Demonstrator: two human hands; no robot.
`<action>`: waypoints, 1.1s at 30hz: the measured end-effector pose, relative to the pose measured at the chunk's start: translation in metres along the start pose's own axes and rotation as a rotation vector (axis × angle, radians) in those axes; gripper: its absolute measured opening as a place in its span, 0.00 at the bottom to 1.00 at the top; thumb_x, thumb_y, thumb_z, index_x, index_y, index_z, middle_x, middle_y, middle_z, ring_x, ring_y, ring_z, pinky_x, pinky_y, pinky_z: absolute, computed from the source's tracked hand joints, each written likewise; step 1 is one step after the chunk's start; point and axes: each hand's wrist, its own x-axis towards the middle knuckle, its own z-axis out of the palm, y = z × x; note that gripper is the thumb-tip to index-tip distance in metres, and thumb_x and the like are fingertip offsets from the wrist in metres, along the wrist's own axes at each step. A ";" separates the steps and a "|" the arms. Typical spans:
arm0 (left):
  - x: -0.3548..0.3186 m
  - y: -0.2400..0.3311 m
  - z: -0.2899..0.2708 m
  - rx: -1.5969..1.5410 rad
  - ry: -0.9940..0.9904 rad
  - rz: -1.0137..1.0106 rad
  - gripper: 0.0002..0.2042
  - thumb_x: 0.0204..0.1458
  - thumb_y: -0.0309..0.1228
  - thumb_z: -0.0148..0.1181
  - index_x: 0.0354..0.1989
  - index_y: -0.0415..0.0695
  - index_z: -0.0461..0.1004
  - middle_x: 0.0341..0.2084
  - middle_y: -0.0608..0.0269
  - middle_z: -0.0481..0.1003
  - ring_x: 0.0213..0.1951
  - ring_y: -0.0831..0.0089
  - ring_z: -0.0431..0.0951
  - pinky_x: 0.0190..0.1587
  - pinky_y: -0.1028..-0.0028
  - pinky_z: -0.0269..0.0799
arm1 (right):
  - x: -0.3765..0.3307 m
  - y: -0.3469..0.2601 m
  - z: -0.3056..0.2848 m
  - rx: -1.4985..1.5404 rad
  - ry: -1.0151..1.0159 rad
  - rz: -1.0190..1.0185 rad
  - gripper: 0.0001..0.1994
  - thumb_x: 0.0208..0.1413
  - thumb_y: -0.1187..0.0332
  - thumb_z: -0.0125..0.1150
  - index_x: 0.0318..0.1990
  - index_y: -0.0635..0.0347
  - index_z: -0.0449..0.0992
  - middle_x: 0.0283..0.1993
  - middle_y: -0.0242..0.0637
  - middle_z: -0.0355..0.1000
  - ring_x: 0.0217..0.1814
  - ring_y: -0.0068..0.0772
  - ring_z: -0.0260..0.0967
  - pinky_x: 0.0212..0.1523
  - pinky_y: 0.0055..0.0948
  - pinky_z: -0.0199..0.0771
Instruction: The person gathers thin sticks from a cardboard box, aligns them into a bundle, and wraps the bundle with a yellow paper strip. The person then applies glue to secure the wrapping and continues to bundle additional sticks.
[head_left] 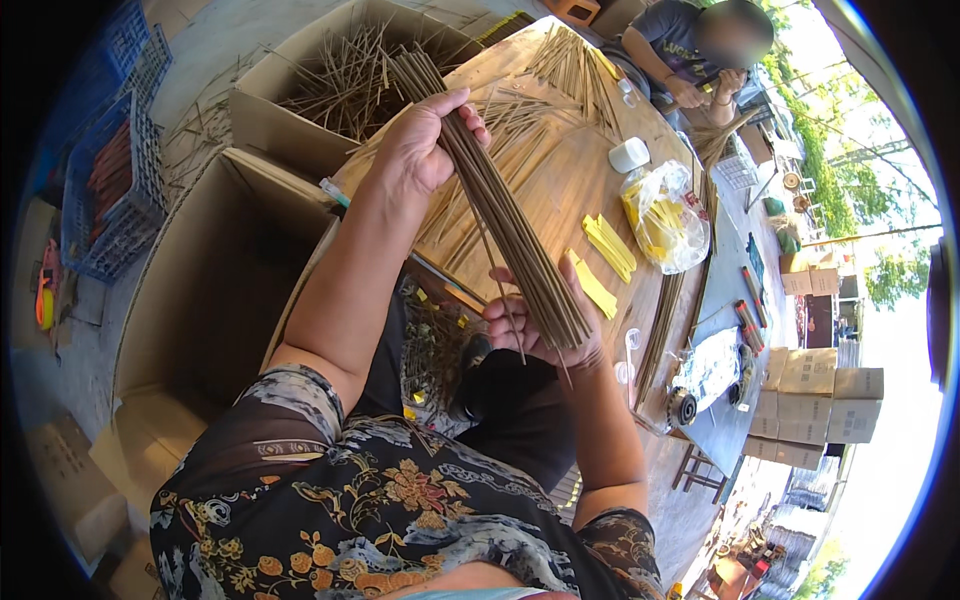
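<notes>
A thick bundle of thin brown sticks slants across in front of me over the table's near edge. My left hand is closed around its upper part, thumb over the top. At the lower end, my right hand cups the bundle from beneath, with the stick ends resting against the palm. One or two sticks stray from the bundle beside the right fingers. More loose sticks lie spread over the wooden table. Yellow strips lie in small piles to the right of the bundle.
Left of the table stand a cardboard box of tangled sticks and another open box. Blue crates are farther left. A clear bag and white jar sit on the table. Another person works at the far side.
</notes>
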 end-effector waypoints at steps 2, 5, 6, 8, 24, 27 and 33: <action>0.000 0.002 0.000 -0.002 0.019 0.019 0.06 0.49 0.25 0.55 0.23 0.40 0.65 0.16 0.62 0.66 0.20 0.73 0.66 0.26 0.73 0.66 | -0.004 0.007 -0.014 0.090 -0.053 -0.032 0.40 0.52 0.35 0.30 0.57 0.65 0.55 0.43 0.57 0.67 0.41 0.46 0.70 0.41 0.39 0.73; -0.003 0.007 0.001 -0.036 0.069 0.053 0.06 0.49 0.25 0.55 0.24 0.40 0.65 0.16 0.61 0.66 0.21 0.72 0.67 0.26 0.72 0.67 | -0.015 0.014 -0.012 0.054 0.134 -0.097 0.33 0.57 0.42 0.31 0.53 0.65 0.61 0.36 0.49 0.69 0.25 0.30 0.66 0.23 0.23 0.71; -0.003 0.008 0.001 -0.038 0.082 0.063 0.06 0.49 0.25 0.55 0.24 0.40 0.65 0.16 0.61 0.66 0.21 0.72 0.67 0.26 0.72 0.67 | -0.018 0.016 -0.018 0.135 0.136 -0.085 0.31 0.58 0.44 0.32 0.52 0.66 0.61 0.35 0.47 0.69 0.23 0.26 0.63 0.21 0.20 0.68; -0.001 0.010 0.000 -0.043 0.110 0.082 0.07 0.49 0.25 0.55 0.23 0.40 0.65 0.16 0.61 0.66 0.21 0.71 0.67 0.27 0.71 0.67 | -0.028 0.019 -0.022 0.162 0.215 -0.136 0.21 0.61 0.57 0.38 0.48 0.69 0.64 0.31 0.41 0.68 0.18 0.15 0.51 0.13 0.11 0.55; 0.002 0.048 -0.024 0.024 0.094 0.261 0.07 0.48 0.26 0.56 0.23 0.41 0.65 0.16 0.62 0.65 0.21 0.71 0.67 0.26 0.69 0.68 | -0.037 -0.054 0.077 -0.605 0.528 -0.581 0.10 0.59 0.71 0.40 0.39 0.68 0.67 0.14 0.30 0.58 0.05 0.12 0.43 0.05 0.11 0.43; 0.002 0.038 -0.020 0.022 0.003 0.159 0.07 0.49 0.26 0.56 0.23 0.40 0.65 0.16 0.62 0.65 0.21 0.71 0.66 0.27 0.70 0.67 | 0.035 -0.095 0.105 -0.679 0.294 -0.616 0.20 0.60 0.63 0.42 0.53 0.70 0.59 0.45 0.52 0.68 0.44 0.36 0.68 0.45 0.29 0.68; -0.002 0.039 -0.015 -0.024 0.068 0.162 0.09 0.49 0.26 0.55 0.21 0.40 0.65 0.16 0.62 0.65 0.22 0.72 0.65 0.28 0.73 0.66 | 0.049 -0.108 0.078 -1.057 0.500 -0.496 0.31 0.59 0.47 0.33 0.54 0.70 0.60 0.51 0.51 0.64 0.54 0.39 0.62 0.55 0.34 0.60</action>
